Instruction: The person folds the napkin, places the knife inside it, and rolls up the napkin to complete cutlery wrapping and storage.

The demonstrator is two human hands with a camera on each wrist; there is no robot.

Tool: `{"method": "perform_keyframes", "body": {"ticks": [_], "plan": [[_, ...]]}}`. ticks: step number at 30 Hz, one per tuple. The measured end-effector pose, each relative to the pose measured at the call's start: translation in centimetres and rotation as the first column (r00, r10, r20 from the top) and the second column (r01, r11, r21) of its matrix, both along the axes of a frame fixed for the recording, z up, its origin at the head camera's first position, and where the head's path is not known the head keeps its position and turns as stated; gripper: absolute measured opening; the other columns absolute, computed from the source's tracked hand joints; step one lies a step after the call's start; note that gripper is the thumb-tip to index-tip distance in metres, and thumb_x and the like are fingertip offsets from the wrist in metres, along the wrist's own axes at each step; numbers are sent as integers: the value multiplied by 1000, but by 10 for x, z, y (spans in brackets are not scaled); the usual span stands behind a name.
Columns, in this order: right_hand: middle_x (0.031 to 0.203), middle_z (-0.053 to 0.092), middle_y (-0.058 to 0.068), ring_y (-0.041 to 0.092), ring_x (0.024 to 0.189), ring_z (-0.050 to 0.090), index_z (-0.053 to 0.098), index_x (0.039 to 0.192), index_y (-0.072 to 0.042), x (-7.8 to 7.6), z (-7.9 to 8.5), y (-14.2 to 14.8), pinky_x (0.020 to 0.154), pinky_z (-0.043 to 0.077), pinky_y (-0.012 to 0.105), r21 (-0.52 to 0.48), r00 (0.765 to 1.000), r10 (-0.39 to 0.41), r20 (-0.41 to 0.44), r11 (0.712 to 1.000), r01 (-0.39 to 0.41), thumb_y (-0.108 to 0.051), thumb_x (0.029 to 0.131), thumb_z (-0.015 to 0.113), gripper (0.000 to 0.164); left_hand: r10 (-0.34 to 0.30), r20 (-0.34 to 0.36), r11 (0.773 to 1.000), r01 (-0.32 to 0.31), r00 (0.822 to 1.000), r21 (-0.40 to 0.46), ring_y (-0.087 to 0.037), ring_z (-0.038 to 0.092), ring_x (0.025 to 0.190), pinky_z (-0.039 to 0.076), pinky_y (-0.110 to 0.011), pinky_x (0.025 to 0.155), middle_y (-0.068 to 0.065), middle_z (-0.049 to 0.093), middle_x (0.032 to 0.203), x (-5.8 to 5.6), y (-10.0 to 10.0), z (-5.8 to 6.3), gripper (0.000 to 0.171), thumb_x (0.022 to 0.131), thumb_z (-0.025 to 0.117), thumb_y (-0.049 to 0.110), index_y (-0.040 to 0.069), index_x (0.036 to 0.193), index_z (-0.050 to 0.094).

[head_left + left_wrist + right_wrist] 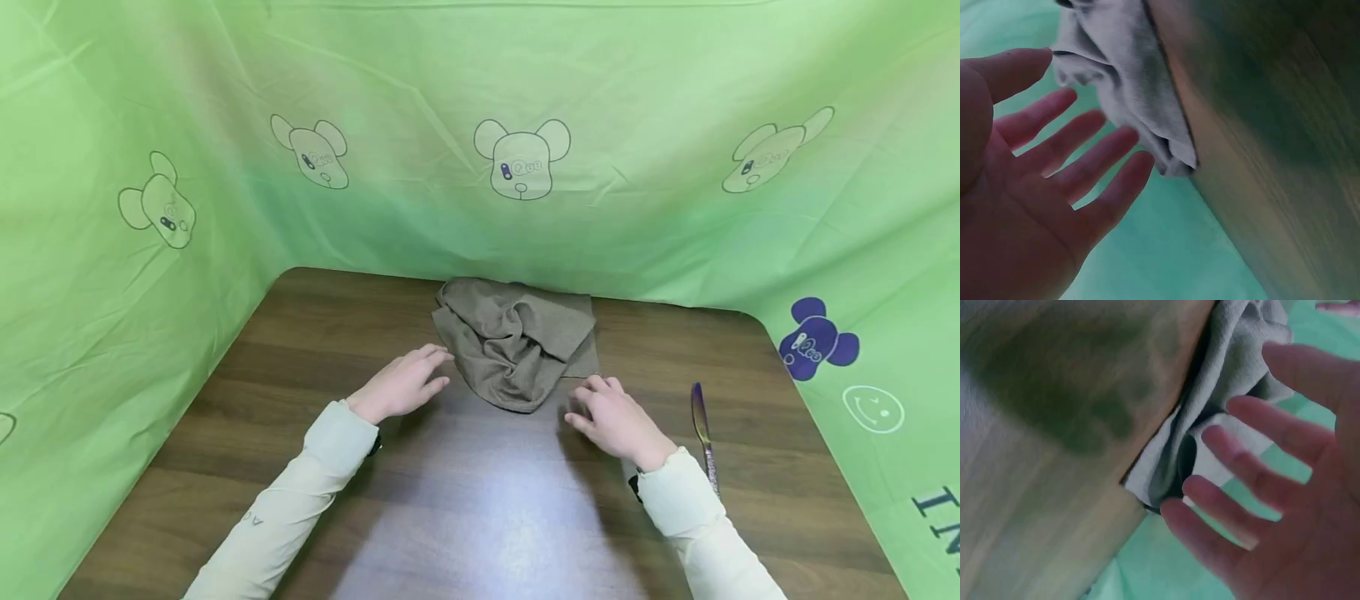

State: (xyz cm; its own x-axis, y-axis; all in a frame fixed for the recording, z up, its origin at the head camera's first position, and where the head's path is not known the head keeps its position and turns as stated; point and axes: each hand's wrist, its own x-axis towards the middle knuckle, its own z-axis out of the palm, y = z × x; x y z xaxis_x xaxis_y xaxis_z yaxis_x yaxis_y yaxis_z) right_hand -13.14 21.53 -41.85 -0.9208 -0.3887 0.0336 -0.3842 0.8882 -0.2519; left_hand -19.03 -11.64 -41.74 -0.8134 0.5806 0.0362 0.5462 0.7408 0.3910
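Observation:
A crumpled grey-brown cloth [517, 342] lies near the far edge of the wooden table, its right corner folded over a flat layer. My left hand [405, 383] hovers at the cloth's left side, fingertips close to its edge. In the left wrist view the left hand [1054, 162] has spread, relaxed fingers and an empty palm. Just off the cloth's lower right corner is my right hand [615, 417]. The right wrist view shows the right hand [1272, 469] with loosely bent, parted fingers and nothing in them, the cloth [1235, 375] behind.
A knife [702, 425] with a shiny purple-gold blade lies on the table [480, 500] to the right, its handle end partly behind the right sleeve [690, 500]. Green fabric walls [420, 92] with printed bear heads enclose the table's back and sides. A small dark bit shows behind the cloth.

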Motion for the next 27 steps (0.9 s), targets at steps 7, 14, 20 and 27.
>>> {"method": "perform_keyframes", "body": {"ticks": [7,14,20,27], "plan": [[133,53,20,41,121,47,68,111,-1,-1,-10,-9,95,45,56,-35,990,138,-13,990,-138,-14,89,67,25,-4,-12,999,4,1000,-45,-40,44,132,40,-58,103,-17,36,152,-14,8,-13,43,98,55,18,2,138,49],[136,51,20,41,123,46,66,114,3,-4,-14,-19,95,45,55,-9,981,194,-20,981,-194,-11,89,65,28,-25,24,992,28,999,-123,-38,39,137,36,-62,104,-12,33,156,-19,22,-23,47,100,50,15,7,145,41],[143,46,22,43,128,43,65,117,4,-7,-18,-21,99,42,56,-4,982,190,16,982,-190,-11,90,65,31,-39,-31,980,33,999,-195,-35,47,130,42,-56,99,-11,46,146,-19,28,-29,48,98,53,14,8,144,43],[131,56,20,40,117,50,68,106,-2,-13,-21,-21,92,46,55,15,984,178,23,984,-178,-10,88,66,20,-33,-154,961,-11,987,-276,-32,55,109,47,-50,87,-8,58,119,-19,27,-30,32,93,61,13,8,125,61]]}}
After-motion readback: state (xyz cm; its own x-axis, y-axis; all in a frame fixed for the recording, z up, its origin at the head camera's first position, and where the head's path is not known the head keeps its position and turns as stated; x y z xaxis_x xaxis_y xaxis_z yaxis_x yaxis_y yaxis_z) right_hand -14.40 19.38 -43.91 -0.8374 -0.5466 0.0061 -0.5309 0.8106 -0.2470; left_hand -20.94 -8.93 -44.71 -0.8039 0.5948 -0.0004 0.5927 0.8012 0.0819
